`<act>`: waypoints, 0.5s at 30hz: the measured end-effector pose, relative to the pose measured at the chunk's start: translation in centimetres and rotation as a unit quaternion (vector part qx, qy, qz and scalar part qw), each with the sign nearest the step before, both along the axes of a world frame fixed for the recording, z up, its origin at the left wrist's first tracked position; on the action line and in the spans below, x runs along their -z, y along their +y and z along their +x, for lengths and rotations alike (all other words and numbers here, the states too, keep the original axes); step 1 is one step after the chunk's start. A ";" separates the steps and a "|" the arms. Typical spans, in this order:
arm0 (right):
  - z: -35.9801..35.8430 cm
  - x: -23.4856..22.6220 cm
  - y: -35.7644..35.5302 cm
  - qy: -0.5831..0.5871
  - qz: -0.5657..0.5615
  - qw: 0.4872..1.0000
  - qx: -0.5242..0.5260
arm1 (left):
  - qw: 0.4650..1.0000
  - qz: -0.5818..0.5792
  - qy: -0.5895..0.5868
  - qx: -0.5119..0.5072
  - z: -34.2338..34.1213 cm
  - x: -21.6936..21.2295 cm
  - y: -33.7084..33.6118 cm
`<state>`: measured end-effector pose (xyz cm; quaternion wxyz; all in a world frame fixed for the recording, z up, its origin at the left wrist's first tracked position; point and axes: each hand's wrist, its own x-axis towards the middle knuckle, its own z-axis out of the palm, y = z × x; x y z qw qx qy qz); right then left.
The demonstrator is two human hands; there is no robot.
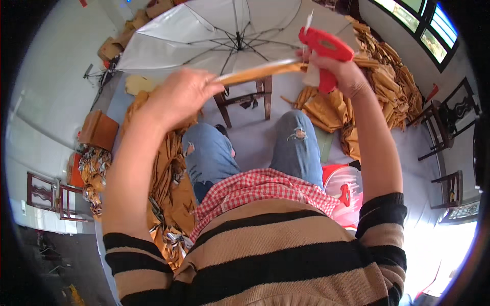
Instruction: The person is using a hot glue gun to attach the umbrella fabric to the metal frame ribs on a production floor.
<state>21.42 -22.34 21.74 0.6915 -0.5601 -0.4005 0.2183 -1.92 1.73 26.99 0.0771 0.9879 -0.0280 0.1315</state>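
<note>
My left hand point(181, 94) is raised in front of me and closed around one end of a flat tan strip point(258, 71) that runs to the right. My right hand point(339, 71) grips a red tagging gun point(326, 48) by its handle, its thin white tip pointing up. The gun sits at the right end of the strip, touching it. Below are my knees in torn blue jeans point(293, 137) and a red checked cloth point(260, 186) on my lap.
An open white umbrella point(204, 30) lies on the floor ahead, over a small wooden stool point(245, 99). Heaps of tan fabric pieces point(393, 76) lie right and left. A red and white plastic bag point(347, 191) sits by my right hip. Dark chairs point(449, 115) stand at the right.
</note>
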 end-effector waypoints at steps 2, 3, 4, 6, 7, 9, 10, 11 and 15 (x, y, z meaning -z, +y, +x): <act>-0.4 1.4 0.1 0.040 0.016 0.999 0.018 | 1.000 -0.026 -0.002 -0.012 -0.6 1.4 -0.8; -0.8 2.1 -0.1 0.029 0.022 0.999 0.015 | 0.999 -0.033 0.003 -0.012 -1.2 2.3 -1.7; -1.3 2.9 -0.5 0.064 0.003 0.998 0.024 | 1.000 -0.009 -0.018 0.016 -1.3 4.4 -1.5; -2.8 4.4 -1.2 0.091 -0.017 0.995 0.029 | 0.999 0.028 -0.017 0.033 -1.8 8.4 -1.4; -3.8 5.2 -1.7 0.138 -0.023 0.990 0.022 | 0.999 0.038 0.005 0.026 -2.2 9.9 -1.8; -4.8 7.0 -2.4 0.180 -0.031 0.983 0.016 | 0.999 0.026 -0.021 0.032 -2.9 13.5 -2.1; -5.0 8.0 -2.7 0.190 -0.043 0.981 0.023 | 0.998 0.016 -0.041 0.040 -3.2 15.1 -2.3; -5.4 9.2 -3.0 0.203 -0.056 0.977 0.030 | 0.998 0.012 -0.042 0.040 -3.5 16.4 -2.4; -6.8 11.7 -3.6 0.205 -0.086 0.974 0.048 | 0.998 -0.011 -0.057 0.035 -4.4 20.9 -3.1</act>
